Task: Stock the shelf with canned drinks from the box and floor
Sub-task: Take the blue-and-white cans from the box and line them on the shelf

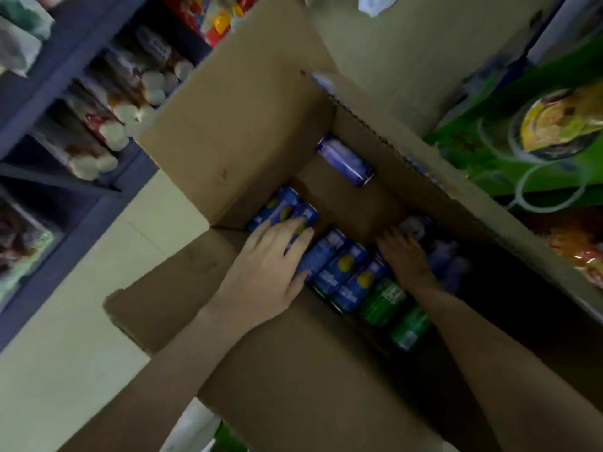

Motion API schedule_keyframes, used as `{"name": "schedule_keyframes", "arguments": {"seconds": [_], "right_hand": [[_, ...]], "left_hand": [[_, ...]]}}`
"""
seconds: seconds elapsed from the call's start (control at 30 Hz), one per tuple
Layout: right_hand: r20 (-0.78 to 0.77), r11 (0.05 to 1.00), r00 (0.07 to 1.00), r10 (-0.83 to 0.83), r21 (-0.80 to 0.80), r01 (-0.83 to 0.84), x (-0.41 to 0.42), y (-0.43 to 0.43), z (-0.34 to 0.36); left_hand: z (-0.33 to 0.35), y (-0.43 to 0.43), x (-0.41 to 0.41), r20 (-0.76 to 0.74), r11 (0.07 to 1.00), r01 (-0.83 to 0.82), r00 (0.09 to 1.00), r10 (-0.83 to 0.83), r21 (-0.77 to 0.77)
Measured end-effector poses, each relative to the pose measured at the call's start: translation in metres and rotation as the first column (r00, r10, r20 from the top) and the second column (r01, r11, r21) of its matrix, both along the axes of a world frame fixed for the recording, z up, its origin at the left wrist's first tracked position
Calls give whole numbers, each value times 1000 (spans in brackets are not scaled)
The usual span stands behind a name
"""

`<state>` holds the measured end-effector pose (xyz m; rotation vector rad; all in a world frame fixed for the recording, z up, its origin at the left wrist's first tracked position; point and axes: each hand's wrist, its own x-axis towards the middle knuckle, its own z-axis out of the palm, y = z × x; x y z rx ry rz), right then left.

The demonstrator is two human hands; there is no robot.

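Head camera looks steeply down — close — into the open box [248,125].

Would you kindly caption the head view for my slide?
Left hand and right hand reach into an open cardboard box of blue cans and green cans.

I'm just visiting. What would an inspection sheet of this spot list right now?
Surface: pale floor under an open cardboard box.
Job's things: blue cans and green cans lie on their sides in the box; a lone blue can lies apart.
Clutter: nothing seen.
Hands: left hand rests on blue cans; right hand reaches in; grips unclear.
Cables: nothing seen.
Surroundings: shelves of bottles; green pack.
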<state>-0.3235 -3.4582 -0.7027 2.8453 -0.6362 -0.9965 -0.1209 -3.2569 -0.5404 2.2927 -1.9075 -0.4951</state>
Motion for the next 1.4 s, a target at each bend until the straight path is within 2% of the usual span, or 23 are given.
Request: {"name": "schedule_keyframes", "arguments": {"seconds": [0.1, 0.2, 0.27, 0.33, 0.4, 0.43, 0.47, 0.53, 0.57, 0.63, 0.7, 0.77, 0.8, 0.83, 0.87, 0.9, 0.97, 1.03, 1.07, 1.13, 1.23, 1.3, 1.4], "right_hand": [[103, 992, 991, 90, -101, -80, -5, -3, -10], [263, 993, 963, 63, -115, -34, -3, -1, 1], [377, 995, 924, -58, -55, 84, 3, 2, 19], [485, 963, 832, -269, 167, 213, 10, 11, 41], [504, 845, 689, -520, 421, 330, 26, 26, 77], [492, 751, 581, -648, 539, 382, 35, 35, 98], [479, 652, 453, -752, 647, 397, 46, 44, 119], [444, 500, 237, -864, 811, 305, 65, 62, 158], [422, 453, 171, -890, 856, 248, 73, 69, 175], [349, 359, 82, -934, 911, 204, 85, 79, 199], [279, 282, 41, -959, 936, 212, 89, 80, 214], [182, 195, 82, -980, 960, 199, 86, 71, 222], [104, 124, 125, -987, 978, 167, 81, 65, 224], [33, 55, 159, -987, 990, 133, 74, 59, 224], [1, 25, 189, -982, 992, 125, 67, 54, 219], [14, 49, 215, -977, 986, 161, 58, 50, 210], [101, 215, 315, -944, 911, 351, 32, 37, 185], [131, 398, 466, -875, 742, 539, 3, 25, 150], [119, 457, 520, -846, 665, 591, -10, 20, 134], [85, 548, 615, -784, 560, 621, -29, 15, 109], [42, 714, 791, -611, 462, 527, -39, 15, 81], [7, 825, 881, -473, 356, 439, -42, 15, 66], [-70, 904, 926, -370, 203, 376, -49, 9, 46]], "left_hand": [[-9, 6, -3, 5, 999, -15, 1000, 15, 33], [-12, 4, -6, -2, 999, -42, 999, 42, 34], [-9, 4, -9, 4, 998, -49, 999, 49, 33], [-3, 2, -10, 6, 998, -45, 999, 45, 42], [4, -4, -10, -5, 997, -50, 999, 51, 56], [7, -9, -11, -15, 996, -64, 998, 65, 67], [11, -15, -12, -29, 994, -81, 996, 84, 77], [21, -28, -15, -105, 987, -141, 983, 149, 81], [27, -35, -18, -184, 976, -196, 960, 211, 99], [43, -47, -22, -377, 929, -338, 849, 369, 149], [55, -57, -24, -420, 894, -408, 790, 448, 185], [62, -65, -22, -446, 883, -411, 762, 470, 228], [62, -68, -19, -488, 865, -422, 714, 502, 272], [61, -71, -17, -553, 839, -429, 632, 544, 335], [59, -72, -15, -615, 809, -433, 529, 585, 398], [57, -72, -13, -662, 780, -430, 423, 619, 454], [48, -73, -17, -717, 748, -384, 255, 649, 541], [37, -74, -23, -722, 732, -343, 185, 667, 588], [33, -74, -26, -713, 731, -324, 196, 673, 601], [24, -75, -30, -692, 745, -288, 278, 666, 602], [15, -72, -27, -665, 771, -263, 393, 635, 580], [9, -66, -24, -652, 770, -278, 413, 636, 574], [2, -55, -21, -659, 758, -330, 374, 653, 563]]}}
